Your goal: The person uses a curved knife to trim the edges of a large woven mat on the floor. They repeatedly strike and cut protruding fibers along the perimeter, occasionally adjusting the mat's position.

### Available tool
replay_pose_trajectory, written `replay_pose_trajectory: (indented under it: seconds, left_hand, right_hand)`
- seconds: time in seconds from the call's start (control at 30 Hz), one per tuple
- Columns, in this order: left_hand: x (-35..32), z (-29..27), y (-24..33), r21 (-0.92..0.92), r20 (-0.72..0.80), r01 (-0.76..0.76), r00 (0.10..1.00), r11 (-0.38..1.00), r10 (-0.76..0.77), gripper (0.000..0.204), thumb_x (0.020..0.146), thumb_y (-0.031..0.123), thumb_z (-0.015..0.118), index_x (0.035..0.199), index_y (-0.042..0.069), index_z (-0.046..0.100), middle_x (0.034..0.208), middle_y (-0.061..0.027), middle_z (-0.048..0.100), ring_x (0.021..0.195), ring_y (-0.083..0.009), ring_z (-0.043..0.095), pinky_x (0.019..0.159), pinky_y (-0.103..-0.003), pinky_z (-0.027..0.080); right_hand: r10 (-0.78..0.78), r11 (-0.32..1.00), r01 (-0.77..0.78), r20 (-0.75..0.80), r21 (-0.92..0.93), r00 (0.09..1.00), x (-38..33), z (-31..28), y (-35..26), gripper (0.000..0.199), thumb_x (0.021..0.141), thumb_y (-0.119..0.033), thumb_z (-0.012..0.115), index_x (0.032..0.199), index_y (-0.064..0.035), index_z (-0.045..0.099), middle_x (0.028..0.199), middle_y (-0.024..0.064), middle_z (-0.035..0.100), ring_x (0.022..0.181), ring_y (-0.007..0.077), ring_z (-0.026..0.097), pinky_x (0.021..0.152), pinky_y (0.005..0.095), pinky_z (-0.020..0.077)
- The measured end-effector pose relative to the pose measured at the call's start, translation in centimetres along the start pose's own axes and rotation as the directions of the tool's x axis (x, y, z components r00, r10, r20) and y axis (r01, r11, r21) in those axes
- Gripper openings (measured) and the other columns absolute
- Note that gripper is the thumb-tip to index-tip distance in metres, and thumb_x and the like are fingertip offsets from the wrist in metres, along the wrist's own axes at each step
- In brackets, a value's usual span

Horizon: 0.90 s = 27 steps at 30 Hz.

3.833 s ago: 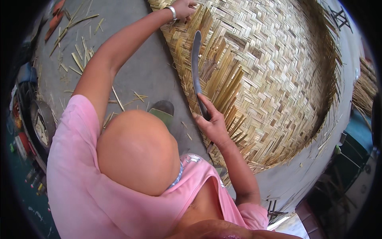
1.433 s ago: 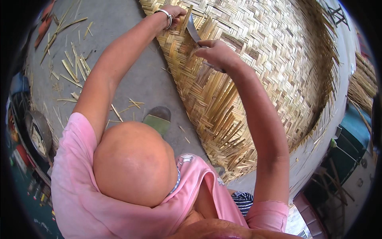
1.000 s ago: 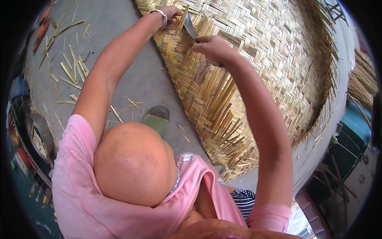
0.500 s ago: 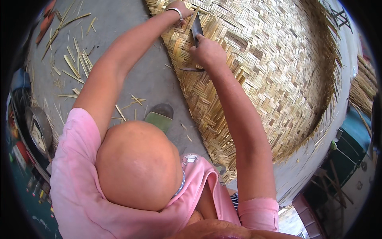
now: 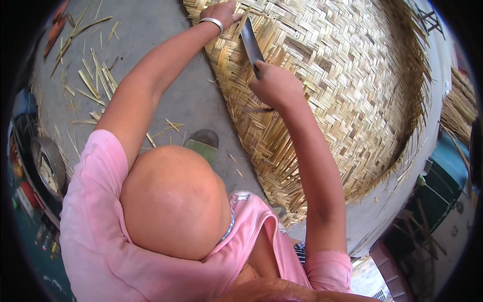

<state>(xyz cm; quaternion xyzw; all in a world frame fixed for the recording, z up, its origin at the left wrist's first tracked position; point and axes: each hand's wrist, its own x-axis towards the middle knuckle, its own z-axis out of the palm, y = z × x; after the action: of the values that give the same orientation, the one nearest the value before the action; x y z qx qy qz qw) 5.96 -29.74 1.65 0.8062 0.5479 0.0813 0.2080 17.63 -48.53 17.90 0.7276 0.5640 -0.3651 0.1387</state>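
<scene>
A large woven mat of pale, flat, bamboo-like strips lies on the floor, its rim curving up on the right. At its far left edge, my left hand, with a silver bangle on the wrist, is closed on a split strip. My right hand grips a knife with a long dark blade. The blade points away from me, its tip close to the strip by my left fingers. Below my right hand a dark curved piece shows; I cannot tell what it is.
Cut strips litter the grey floor on the left. A green shoe is near the mat's edge. A round metal pan stands at far left. A bundle of dry stalks is at far right.
My right hand has drawn the knife toward me and slightly right. My left hand has shifted a little and stays at the mat's far left edge.
</scene>
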Motion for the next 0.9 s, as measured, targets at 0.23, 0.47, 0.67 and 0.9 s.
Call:
replay_pose_trajectory:
  seconds: [0.23, 0.47, 0.67, 0.9]
  left_hand:
    - [0.3, -0.5, 1.0, -0.447, 0.110, 0.100, 0.992, 0.889, -0.056, 0.031, 0.087, 0.033, 0.063, 0.102, 0.006, 0.064, 0.084, -0.0175, 0.067, 0.071, -0.0316, 0.065, 0.063, -0.042, 0.051]
    - [3.2, 0.9, -0.6, -0.676, 0.679, 0.526, 0.717, 0.516, 0.159, 0.018, 0.088, 0.021, 0.066, 0.101, 0.008, 0.067, 0.061, -0.0067, 0.061, 0.046, -0.0151, 0.057, 0.037, -0.029, 0.043]
    - [1.4, 2.3, -0.4, -0.707, 0.619, 0.560, 0.785, 0.432, -0.002, 0.017, 0.088, 0.024, 0.068, 0.088, 0.007, 0.069, 0.060, -0.0065, 0.062, 0.044, -0.0144, 0.056, 0.037, -0.030, 0.041]
    - [-1.9, -2.2, 2.0, -0.670, 0.499, 0.412, 0.866, 0.618, -0.037, 0.026, 0.083, 0.027, 0.077, 0.084, 0.008, 0.059, 0.068, 0.0019, 0.059, 0.051, -0.0055, 0.053, 0.041, -0.020, 0.039]
  right_hand:
    - [0.059, 0.791, -0.062, 0.026, 0.608, 0.998, -8.1, -0.3, 5.7, 0.060, 0.084, -0.023, 0.064, 0.141, -0.0142, 0.049, 0.079, 0.0061, 0.064, 0.069, 0.0155, 0.059, 0.066, 0.0317, 0.0467]
    - [0.000, 0.369, 0.017, -0.018, 0.929, 1.000, -8.6, 1.2, 6.3, 0.061, 0.085, -0.019, 0.068, 0.142, -0.0118, 0.048, 0.071, -0.0039, 0.055, 0.057, 0.0028, 0.041, 0.054, 0.0215, 0.0330]
    - [-0.109, 0.465, 0.068, -0.020, 0.883, 0.994, -7.1, 2.5, 4.3, 0.061, 0.082, -0.020, 0.067, 0.141, -0.0122, 0.050, 0.079, 0.0006, 0.058, 0.059, 0.0071, 0.048, 0.053, 0.0249, 0.0395]
    - [-0.019, 0.582, -0.099, 0.136, 0.807, 0.991, -1.8, 1.4, 5.2, 0.059, 0.083, -0.025, 0.065, 0.138, -0.0099, 0.053, 0.080, 0.0035, 0.062, 0.060, 0.0088, 0.053, 0.055, 0.0264, 0.0438]
